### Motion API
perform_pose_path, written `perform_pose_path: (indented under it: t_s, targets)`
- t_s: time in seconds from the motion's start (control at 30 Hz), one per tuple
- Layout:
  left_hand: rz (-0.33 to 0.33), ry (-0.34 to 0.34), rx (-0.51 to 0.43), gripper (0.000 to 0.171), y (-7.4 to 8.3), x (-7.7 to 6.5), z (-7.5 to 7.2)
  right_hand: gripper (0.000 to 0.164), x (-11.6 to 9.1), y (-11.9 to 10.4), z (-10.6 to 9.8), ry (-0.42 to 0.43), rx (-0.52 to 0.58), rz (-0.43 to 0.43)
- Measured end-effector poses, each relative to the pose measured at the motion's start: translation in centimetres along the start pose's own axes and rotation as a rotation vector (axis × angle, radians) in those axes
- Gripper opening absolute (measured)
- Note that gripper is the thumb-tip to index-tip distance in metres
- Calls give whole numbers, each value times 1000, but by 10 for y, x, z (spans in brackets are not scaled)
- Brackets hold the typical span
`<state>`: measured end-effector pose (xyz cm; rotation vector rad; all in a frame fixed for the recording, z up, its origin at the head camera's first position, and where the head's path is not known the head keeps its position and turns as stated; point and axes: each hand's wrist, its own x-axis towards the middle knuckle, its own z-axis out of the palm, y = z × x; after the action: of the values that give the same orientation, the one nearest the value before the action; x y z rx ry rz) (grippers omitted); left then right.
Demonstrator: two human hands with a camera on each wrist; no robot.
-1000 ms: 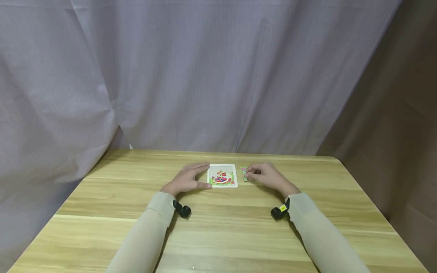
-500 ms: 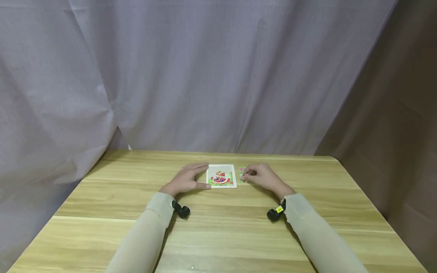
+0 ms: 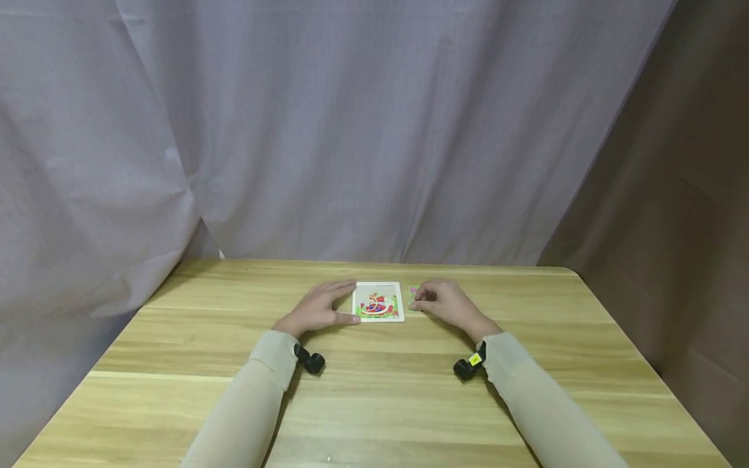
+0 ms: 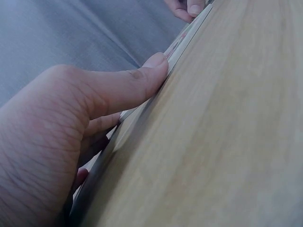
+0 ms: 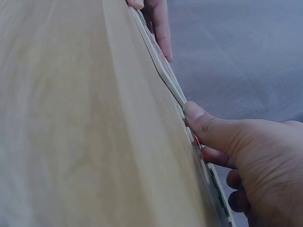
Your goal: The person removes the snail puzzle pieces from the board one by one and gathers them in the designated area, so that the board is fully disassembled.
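Note:
A square puzzle tray [image 3: 402,303] with a white rim lies flat near the far side of the table; a red, white and green picture fills its lower part, and its upper part is plain grey. My left hand [image 3: 320,307] spans its left side, thumb on the near corner and straight fingers at the far one. Just right of the tray, my right hand [image 3: 447,305] pinches a small puzzle piece [image 5: 197,142] with red on it, low at the table, largely hidden by the thumb and fingers. Green and pink puzzle pieces [image 3: 413,290] show beside those fingertips.
The wooden table [image 3: 374,403] stretches toward me on all sides of the tray. Behind its far edge hangs a grey curtain [image 3: 328,130], with a darker brown curtain [image 3: 673,214] on the right. Each wrist wears a small black camera [image 3: 465,370].
My right hand has moved slightly left, nearer the tray, bringing the pinched piece over beside the green and pink pieces. My left hand stays on the tray's left side.

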<state>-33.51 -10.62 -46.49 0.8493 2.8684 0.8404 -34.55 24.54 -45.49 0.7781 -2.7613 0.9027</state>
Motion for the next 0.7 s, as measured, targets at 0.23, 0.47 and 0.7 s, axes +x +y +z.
perform_pose_path:
  t_s: [0.23,0.47,0.7]
  targets:
    - [-4,-3,-1,94,1,0,-1,16,1,0,-2,-13,4,-4]
    - [-1,13,-11,94,1,2,-1,15,3,3,-3,0,-1,-35]
    - [2,-2,20,94,2,3,-1,14,2,2,-4,-5,0,-32]
